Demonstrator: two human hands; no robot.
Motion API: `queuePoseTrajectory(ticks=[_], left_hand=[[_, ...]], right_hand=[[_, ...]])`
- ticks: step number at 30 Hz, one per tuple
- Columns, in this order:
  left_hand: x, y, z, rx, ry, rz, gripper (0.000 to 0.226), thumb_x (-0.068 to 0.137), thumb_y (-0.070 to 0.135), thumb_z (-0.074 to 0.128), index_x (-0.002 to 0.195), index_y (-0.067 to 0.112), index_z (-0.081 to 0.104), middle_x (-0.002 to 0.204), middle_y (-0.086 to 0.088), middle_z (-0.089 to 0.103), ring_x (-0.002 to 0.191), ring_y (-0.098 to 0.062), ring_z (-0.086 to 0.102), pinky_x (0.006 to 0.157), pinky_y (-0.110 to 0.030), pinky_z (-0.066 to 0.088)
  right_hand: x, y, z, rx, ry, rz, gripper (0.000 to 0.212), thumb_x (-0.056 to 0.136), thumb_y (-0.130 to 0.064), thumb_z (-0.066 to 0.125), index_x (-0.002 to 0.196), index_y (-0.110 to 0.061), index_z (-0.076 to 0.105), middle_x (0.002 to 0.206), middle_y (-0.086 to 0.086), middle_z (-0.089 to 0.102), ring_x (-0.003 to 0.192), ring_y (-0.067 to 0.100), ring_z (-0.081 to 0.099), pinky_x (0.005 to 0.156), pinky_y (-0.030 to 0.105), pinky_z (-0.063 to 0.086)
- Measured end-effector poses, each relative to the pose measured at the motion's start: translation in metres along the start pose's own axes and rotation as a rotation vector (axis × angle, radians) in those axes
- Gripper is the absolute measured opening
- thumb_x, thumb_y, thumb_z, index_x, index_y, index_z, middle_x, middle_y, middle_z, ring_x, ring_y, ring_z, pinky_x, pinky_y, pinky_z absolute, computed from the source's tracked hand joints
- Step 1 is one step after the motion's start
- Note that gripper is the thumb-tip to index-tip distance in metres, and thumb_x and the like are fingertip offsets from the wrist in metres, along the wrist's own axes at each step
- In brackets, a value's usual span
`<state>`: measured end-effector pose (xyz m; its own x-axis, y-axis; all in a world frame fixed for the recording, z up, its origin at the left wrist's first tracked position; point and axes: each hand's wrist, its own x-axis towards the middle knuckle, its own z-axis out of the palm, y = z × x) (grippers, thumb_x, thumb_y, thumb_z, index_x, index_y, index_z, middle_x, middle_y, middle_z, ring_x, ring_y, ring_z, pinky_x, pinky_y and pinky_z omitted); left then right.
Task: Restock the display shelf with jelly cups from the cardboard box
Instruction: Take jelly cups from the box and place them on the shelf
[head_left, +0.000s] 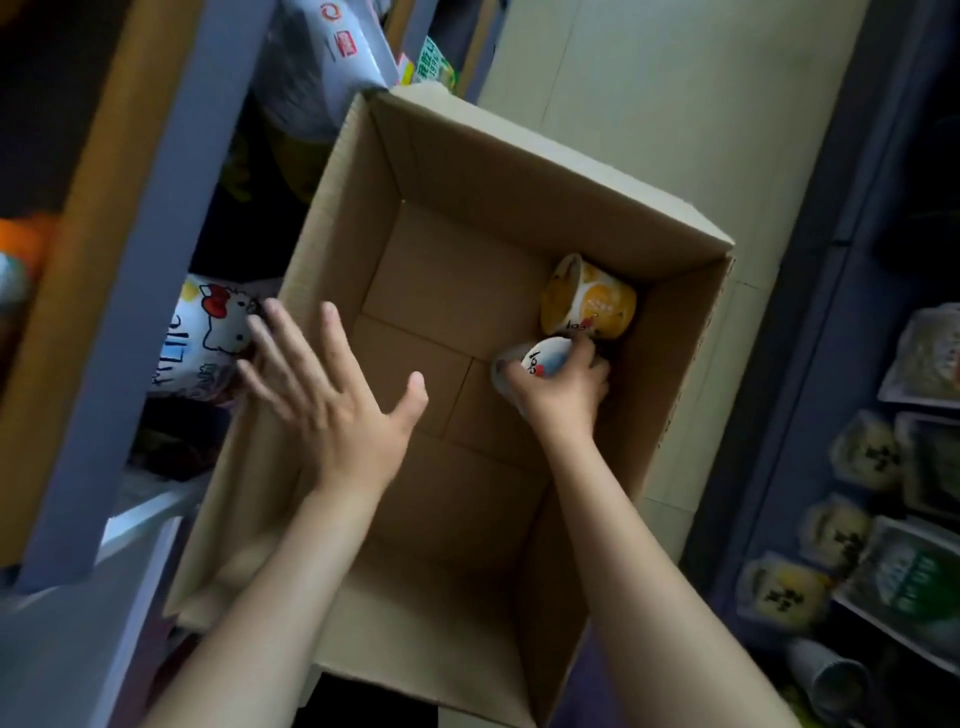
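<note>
An open cardboard box (483, 171) fills the middle of the head view, nearly empty. Deep inside at its right wall, a yellow jelly cup (589, 301) lies on its side. Just below it, my right hand (563, 387) is closed around a pale jelly cup (543, 358) with a white lid. My left hand (332, 384) hovers over the box's left wall, fingers spread, holding nothing.
A blue shelf upright (150, 280) runs along the left, with a cartoon-cat snack bag (208, 332) and other packets behind it. On the right, a dark display shelf (810, 395) carries several jelly cups (784, 592) and sealed trays (930, 358).
</note>
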<state>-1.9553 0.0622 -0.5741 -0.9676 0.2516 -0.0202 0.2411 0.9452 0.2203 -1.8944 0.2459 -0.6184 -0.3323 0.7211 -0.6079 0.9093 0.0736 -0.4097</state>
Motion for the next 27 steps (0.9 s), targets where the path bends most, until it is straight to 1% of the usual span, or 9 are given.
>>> queuePoseTrajectory(ticks=[3,6,8,10,12,14,17,22,27], left_hand=[[-0.007,0.008,-0.003,-0.326,-0.159,0.080,0.075,0.091,0.048,0.055,0.150,0.006,0.037,0.159,-0.020,0.028,0.150,-0.034,0.016,0.122,-0.045,0.013],[0.000,0.033,-0.008,-0.877,-0.583,-0.409,0.069,0.090,0.040,0.067,0.150,0.023,0.037,0.148,-0.001,0.046,0.134,-0.014,0.044,0.105,-0.027,0.034],[0.014,0.043,-0.005,-1.205,-0.746,-0.784,0.069,0.082,0.044,0.074,0.142,0.024,0.048,0.134,-0.002,0.060,0.108,-0.012,0.064,0.088,-0.034,0.049],[0.027,0.046,0.004,-1.382,-0.775,-0.898,0.069,0.072,0.044,0.082,0.130,0.016,0.059,0.120,-0.011,0.070,0.093,-0.020,0.071,0.082,-0.042,0.055],[0.034,0.048,0.013,-1.415,-0.737,-0.925,0.073,0.065,0.041,0.086,0.128,0.013,0.062,0.115,-0.012,0.073,0.095,-0.024,0.073,0.086,-0.045,0.056],[0.039,0.052,0.022,-1.404,-0.694,-0.965,0.086,0.053,0.046,0.088,0.129,0.016,0.061,0.111,-0.008,0.074,0.097,-0.024,0.073,0.092,-0.047,0.056],[0.043,0.052,0.031,-1.344,-0.650,-1.008,0.091,0.047,0.049,0.089,0.129,0.021,0.060,0.107,-0.003,0.076,0.097,-0.022,0.073,0.098,-0.053,0.052],[0.045,0.044,0.040,-1.308,-0.613,-1.064,0.078,0.061,0.045,0.084,0.130,0.021,0.058,0.105,-0.001,0.076,0.092,-0.018,0.074,0.095,-0.050,0.054],[0.048,0.037,0.045,-1.320,-0.593,-1.081,0.068,0.064,0.043,0.084,0.124,0.022,0.060,0.103,-0.001,0.076,0.088,-0.017,0.075,0.088,-0.047,0.058]], right_hand=[[-0.020,-0.003,-0.005,0.324,-0.077,-0.007,0.078,0.074,-0.047,0.077,0.139,-0.024,0.041,0.135,0.006,0.047,0.119,0.018,0.053,0.091,0.030,0.051],[-0.037,-0.009,-0.009,0.679,-0.258,0.086,0.082,0.067,-0.056,0.075,0.136,-0.024,0.045,0.130,0.005,0.060,0.108,0.018,0.067,0.091,0.037,0.058],[-0.042,-0.013,-0.011,0.760,-0.356,0.080,0.073,0.072,-0.052,0.074,0.133,-0.020,0.050,0.126,0.008,0.063,0.104,0.018,0.070,0.086,0.036,0.060],[-0.042,-0.019,-0.012,0.703,-0.401,0.031,0.056,0.084,-0.045,0.070,0.132,-0.020,0.053,0.127,0.008,0.064,0.105,0.014,0.069,0.081,0.028,0.059],[-0.035,-0.023,-0.013,0.571,-0.337,-0.046,0.060,0.086,-0.053,0.065,0.136,-0.022,0.053,0.134,0.005,0.059,0.116,0.012,0.063,0.093,0.030,0.055],[-0.018,-0.025,-0.020,0.371,-0.102,-0.158,0.067,0.086,-0.057,0.062,0.142,-0.022,0.048,0.145,0.005,0.047,0.134,0.015,0.046,0.111,0.034,0.040],[0.015,-0.031,-0.033,0.257,0.153,-0.139,0.082,0.088,-0.048,0.066,0.154,-0.019,0.027,0.159,0.009,0.023,0.148,0.023,0.021,0.120,0.034,0.023],[0.048,-0.030,-0.025,0.080,0.057,-0.002,0.092,0.085,-0.050,0.070,0.157,-0.030,0.016,0.165,0.008,0.001,0.151,0.031,0.002,0.120,0.041,0.019],[0.051,-0.023,-0.013,0.115,-0.078,0.009,0.086,0.076,-0.050,0.079,0.148,-0.029,0.038,0.158,0.013,0.019,0.141,0.033,0.035,0.111,0.039,0.040]])
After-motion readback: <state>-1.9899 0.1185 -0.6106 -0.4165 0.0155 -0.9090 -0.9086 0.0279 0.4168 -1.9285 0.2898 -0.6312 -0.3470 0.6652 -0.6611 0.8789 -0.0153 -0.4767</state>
